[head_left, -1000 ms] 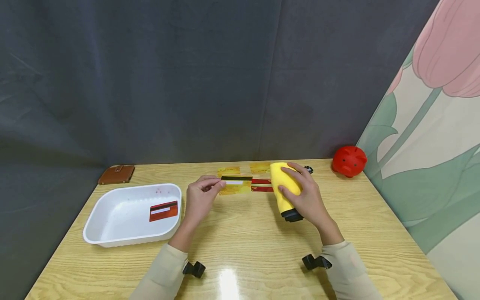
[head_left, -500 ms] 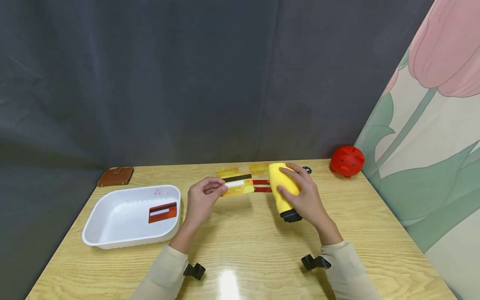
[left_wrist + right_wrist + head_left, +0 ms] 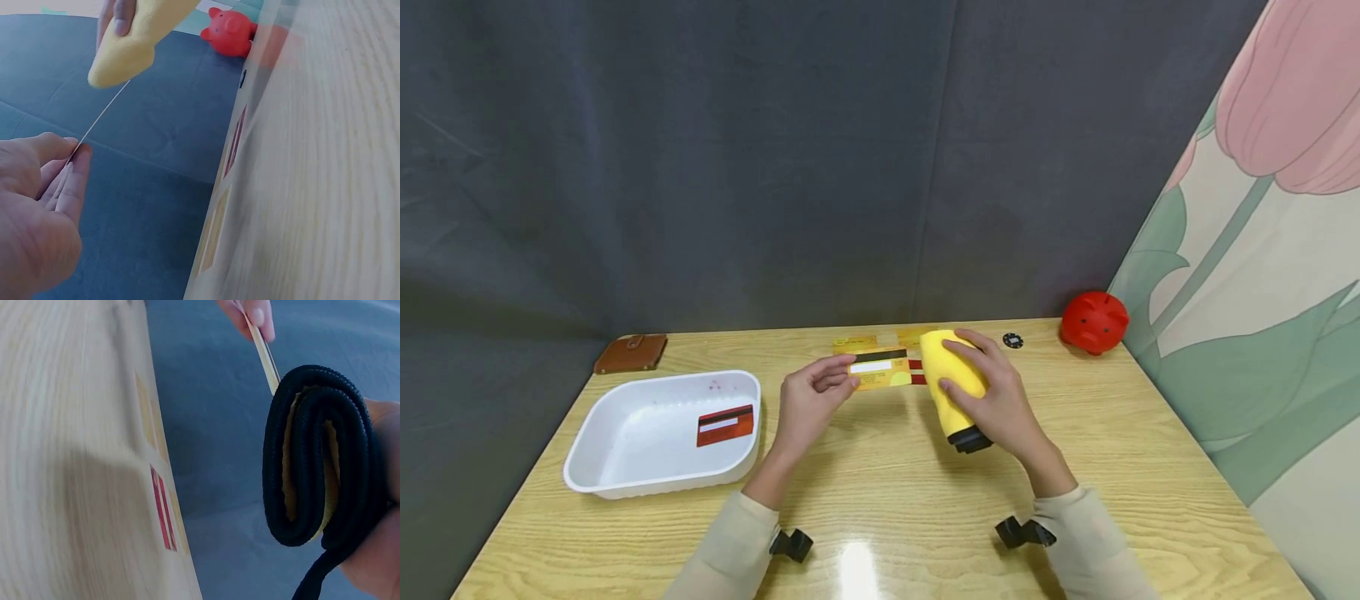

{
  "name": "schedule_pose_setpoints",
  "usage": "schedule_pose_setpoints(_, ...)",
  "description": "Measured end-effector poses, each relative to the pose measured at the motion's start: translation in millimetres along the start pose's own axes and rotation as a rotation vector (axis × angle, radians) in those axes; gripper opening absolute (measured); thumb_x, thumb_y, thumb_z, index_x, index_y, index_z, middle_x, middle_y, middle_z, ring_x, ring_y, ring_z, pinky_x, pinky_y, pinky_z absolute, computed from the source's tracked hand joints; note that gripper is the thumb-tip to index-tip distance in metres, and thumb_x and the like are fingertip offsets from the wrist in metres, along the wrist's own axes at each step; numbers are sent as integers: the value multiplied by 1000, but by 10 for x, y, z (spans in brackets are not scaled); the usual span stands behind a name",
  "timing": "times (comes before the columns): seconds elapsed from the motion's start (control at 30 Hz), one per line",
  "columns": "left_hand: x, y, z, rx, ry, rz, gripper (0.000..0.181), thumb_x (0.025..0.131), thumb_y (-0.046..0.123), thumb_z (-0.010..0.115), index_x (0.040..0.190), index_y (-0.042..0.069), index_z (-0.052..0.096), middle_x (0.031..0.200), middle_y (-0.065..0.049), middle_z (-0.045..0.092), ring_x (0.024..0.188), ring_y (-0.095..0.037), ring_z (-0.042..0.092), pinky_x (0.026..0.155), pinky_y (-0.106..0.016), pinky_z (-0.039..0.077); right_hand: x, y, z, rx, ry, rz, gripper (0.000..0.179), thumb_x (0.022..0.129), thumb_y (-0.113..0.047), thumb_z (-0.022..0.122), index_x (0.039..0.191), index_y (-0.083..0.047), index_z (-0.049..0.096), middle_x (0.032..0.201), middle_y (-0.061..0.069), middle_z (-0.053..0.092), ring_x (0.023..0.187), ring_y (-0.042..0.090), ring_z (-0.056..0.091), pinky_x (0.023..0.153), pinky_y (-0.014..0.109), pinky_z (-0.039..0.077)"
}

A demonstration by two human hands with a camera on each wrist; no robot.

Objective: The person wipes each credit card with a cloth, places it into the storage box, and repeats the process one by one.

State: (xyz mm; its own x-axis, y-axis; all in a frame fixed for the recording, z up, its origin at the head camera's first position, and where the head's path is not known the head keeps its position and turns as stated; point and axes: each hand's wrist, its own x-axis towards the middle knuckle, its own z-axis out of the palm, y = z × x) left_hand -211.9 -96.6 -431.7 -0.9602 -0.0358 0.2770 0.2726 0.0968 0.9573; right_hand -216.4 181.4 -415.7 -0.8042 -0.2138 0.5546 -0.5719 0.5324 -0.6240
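My left hand (image 3: 811, 402) pinches a yellow bank card (image 3: 880, 369) by its left end, thumb against fingers. Its black stripe and white strip face the head camera. Seen edge-on in the left wrist view, the card (image 3: 103, 112) is raised off the table. My right hand (image 3: 997, 398) grips a folded yellow cloth (image 3: 951, 379), whose black-edged layers (image 3: 315, 456) fill much of the right wrist view. The cloth is beside the card's right end; whether they touch I cannot tell. Behind them lie a red striped card (image 3: 917, 372) and yellow cards (image 3: 855, 342), partly hidden.
To the left, a white plastic tray (image 3: 587, 454) holds a red card (image 3: 725, 426). A brown wallet (image 3: 631, 353) lies at the back left. Back right are a black-and-white round chip (image 3: 1012, 340) and a red piggy bank (image 3: 1094, 322). A dark curtain (image 3: 775, 167) hangs behind the table.
My left hand has lifted the yellow card from the table and tilted it toward the head camera. My right hand has brought the cloth left, closer to the card, uncovering the round chip.
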Motion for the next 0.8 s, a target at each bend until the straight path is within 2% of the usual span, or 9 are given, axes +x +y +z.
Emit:
schedule_pose_setpoints(0.2, -43, -47, 91, -28, -30, 13, 28, 89, 5, 80, 116, 8, 77, 114, -18, 76, 96, -14, 75, 84, -24, 63, -26, -70, 168, 5, -60, -45, 54, 86, -9, 83, 138, -14, 66, 151, 10, 54, 136, 30, 55, 92, 30, 52)
schedule_pose_setpoints(0.4, -87, -88, 206, -44, -11, 32, 30, 88, 3, 80, 117, 6, 76, 114, -24, 74, 100, -22, 76, 85, -24, 62, -66, -144, 307, -5, -117, -68, 55, 88, -11, 83, 139, -15, 65, 152, 9, 52, 132, 30, 58, 91, 38, 56)
schedule_pose_setpoints(0.53, -105, -104, 240, -30, -8, 58, 31, 89, 3, 79, 120, 5, 74, 112, -18, 75, 100, -22, 77, 85, -25, 62, -94, -214, 372, -17, -152, -88, 54, 88, -14, 83, 139, -15, 65, 152, 10, 52, 136, 29, 55, 100, 46, 56)
schedule_pose_setpoints(0.67, -108, -106, 243, -29, 3, 62, 31, 91, 2, 77, 121, 6, 74, 112, -15, 76, 101, -21, 77, 86, -25, 62, -110, -269, 400, -24, -176, -98, 54, 88, -15, 83, 139, -15, 66, 153, 8, 51, 138, 27, 55, 104, 48, 54)
schedule_pose_setpoints(0.8, -104, -103, 242, -20, 7, 65, 30, 91, 3, 77, 120, 7, 75, 111, -16, 76, 101, -23, 77, 86, -25, 62, -108, -274, 398, -28, -172, -89, 54, 88, -15, 83, 139, -15, 66, 153, 9, 51, 136, 28, 56, 102, 47, 55)
